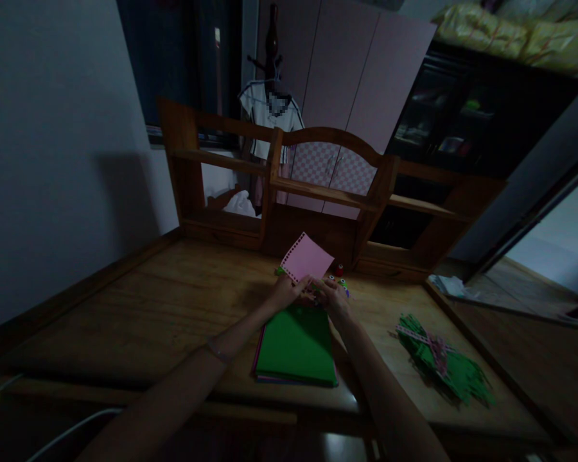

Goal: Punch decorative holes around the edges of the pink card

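A sheet of pink paper with a row of punched holes down its left edge is held up at a tilt over the table. My left hand grips its lower edge between closed fingers. At the lower right corner of the sheet, my right hand has its fingers pinched together on the paper, the fingertips partly hidden in the dim light. Below both hands lies a stack of coloured paper with a green sheet on top. Small pinkish and green bits, too dark to name, show just under the fingers.
Small spools, one of them red, stand behind my right hand. To the right lies a pile of green paper strips with pink punched strips across it. A wooden shelf unit rises along the table's back edge.
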Motion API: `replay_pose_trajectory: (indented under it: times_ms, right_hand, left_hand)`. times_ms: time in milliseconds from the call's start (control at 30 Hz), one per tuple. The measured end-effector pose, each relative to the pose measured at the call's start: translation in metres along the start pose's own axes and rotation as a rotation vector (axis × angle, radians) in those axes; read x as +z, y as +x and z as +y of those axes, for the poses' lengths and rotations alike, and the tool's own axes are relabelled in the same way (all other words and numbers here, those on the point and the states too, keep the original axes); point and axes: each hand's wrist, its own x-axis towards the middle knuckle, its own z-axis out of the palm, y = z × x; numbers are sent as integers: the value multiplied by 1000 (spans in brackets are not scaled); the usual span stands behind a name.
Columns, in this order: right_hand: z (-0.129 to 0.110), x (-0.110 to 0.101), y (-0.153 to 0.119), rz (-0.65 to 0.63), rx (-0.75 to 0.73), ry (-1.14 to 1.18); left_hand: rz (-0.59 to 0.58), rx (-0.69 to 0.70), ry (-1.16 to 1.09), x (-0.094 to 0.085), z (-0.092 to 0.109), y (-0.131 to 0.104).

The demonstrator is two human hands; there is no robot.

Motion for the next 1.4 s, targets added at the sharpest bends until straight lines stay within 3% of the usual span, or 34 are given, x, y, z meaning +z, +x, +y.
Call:
replay_pose_trajectory:
  times_ms: [367,733,1133,1400]
  right_hand:
    - [3,-2,1,34,-15,-45]
    - [8,-3,9,8,-39,-46]
    - [6,-2,9,43,-24,10]
    - [3,0,7,65,-41,33]
  left_hand:
    - [23,24,40,2,-4,2]
    - [59,-43,31,0,-4,3]
    - [117,-68,23,-7,13,1]
    - [134,-146,-46,-4,1,2]
